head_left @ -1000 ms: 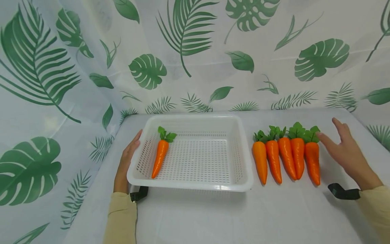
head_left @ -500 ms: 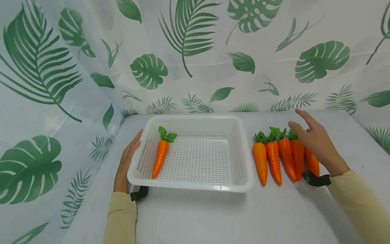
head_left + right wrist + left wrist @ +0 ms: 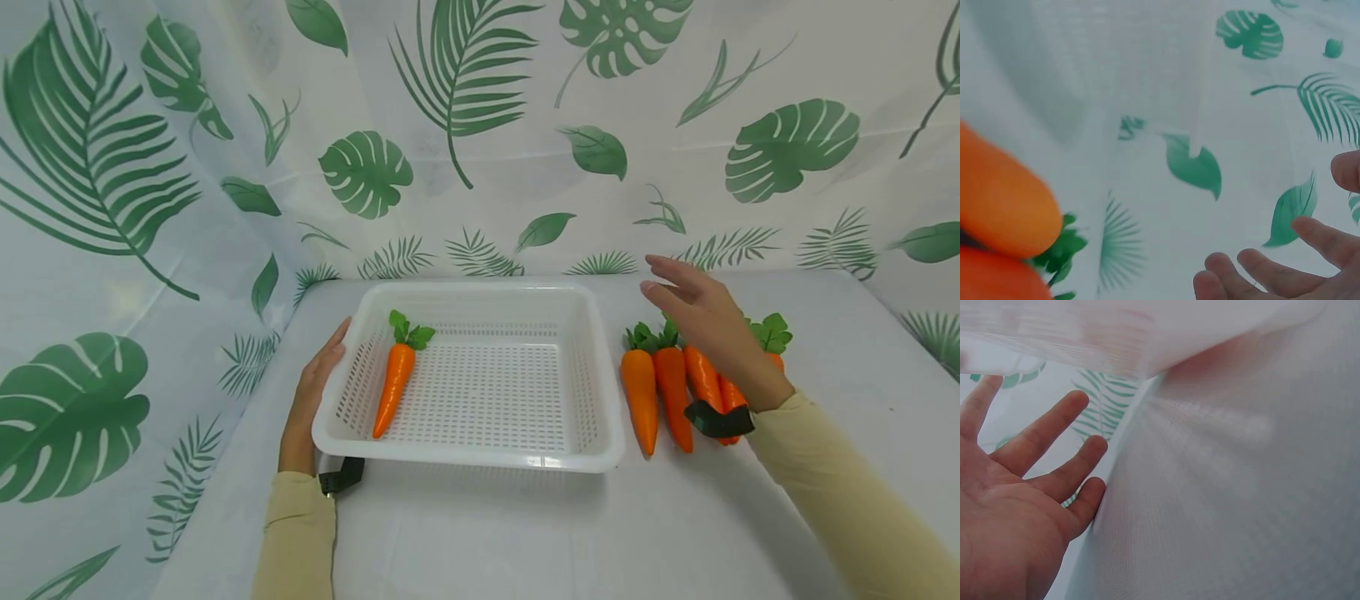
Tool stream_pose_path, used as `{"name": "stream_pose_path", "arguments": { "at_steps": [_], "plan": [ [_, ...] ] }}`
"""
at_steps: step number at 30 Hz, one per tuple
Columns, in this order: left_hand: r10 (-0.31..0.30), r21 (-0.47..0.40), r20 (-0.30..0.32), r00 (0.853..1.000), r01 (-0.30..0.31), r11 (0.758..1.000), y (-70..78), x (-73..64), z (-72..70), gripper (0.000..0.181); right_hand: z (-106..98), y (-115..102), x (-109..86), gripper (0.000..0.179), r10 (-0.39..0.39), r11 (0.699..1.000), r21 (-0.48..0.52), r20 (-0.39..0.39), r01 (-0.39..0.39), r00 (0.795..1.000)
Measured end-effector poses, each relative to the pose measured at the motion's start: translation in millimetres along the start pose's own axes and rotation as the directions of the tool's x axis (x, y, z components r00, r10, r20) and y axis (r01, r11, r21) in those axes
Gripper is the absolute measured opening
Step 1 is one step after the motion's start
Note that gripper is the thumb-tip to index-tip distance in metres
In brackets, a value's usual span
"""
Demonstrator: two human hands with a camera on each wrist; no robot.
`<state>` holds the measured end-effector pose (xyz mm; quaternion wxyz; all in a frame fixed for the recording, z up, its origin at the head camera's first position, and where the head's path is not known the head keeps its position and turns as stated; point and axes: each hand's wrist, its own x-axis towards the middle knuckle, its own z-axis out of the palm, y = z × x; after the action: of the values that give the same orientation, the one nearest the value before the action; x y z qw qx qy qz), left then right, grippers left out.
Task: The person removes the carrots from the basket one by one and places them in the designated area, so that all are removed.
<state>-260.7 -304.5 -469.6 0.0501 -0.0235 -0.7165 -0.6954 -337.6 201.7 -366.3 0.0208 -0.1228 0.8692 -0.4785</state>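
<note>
A white perforated plastic basket (image 3: 487,396) stands left of centre, and one orange carrot (image 3: 394,387) with green leaves lies at its left side. Along the basket's left outer wall is my left hand (image 3: 313,392); whether it touches the rim is unclear. Spread fingers (image 3: 1047,437) show under the basket's edge in the left wrist view. My right hand (image 3: 708,325) hovers over a row of several carrots (image 3: 640,400) to the basket's right, holding nothing and partly hiding those on the right. Large blurred carrots (image 3: 1004,194) fill the left of the right wrist view.
A white cloth (image 3: 480,533) covers the table. Leaf-printed curtains (image 3: 517,167) hang behind and to the left. Each wrist carries a black camera mount (image 3: 718,419), the right one above the carrots.
My right hand has travelled left from beyond the row's right end to above the carrots, uncovering the rightmost leaves again. The left hand, the basket and the carrots stay in place.
</note>
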Motion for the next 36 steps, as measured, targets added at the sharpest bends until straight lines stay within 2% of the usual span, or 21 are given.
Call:
{"name": "stream_pose_path", "arguments": {
  "at_steps": [11,19,28,36],
  "plan": [
    [-0.015,0.018,-0.013,1.000,0.015,1.000,-0.3,-1.0,0.5,0.055,25.3,-36.8,19.4,0.066,-0.059,0.996,0.066,0.050,0.056,0.997],
    [-0.015,0.002,-0.001,1.000,0.015,1.000,-0.3,-0.7,1.2,0.055,43.7,-51.6,34.5,0.064,-0.086,0.989,0.126,0.074,0.076,0.994],
    [-0.011,0.036,-0.018,1.000,0.012,0.999,0.9,-0.2,0.0,0.055,70.1,-69.3,43.8,0.058,-0.181,0.972,0.167,0.083,0.165,0.980],
    [0.001,0.027,-0.012,1.000,0.000,1.000,0.5,-0.1,-1.2,0.055,97.1,-76.3,56.0,0.054,-0.220,0.955,0.227,0.121,0.189,0.968]
  ]
}}
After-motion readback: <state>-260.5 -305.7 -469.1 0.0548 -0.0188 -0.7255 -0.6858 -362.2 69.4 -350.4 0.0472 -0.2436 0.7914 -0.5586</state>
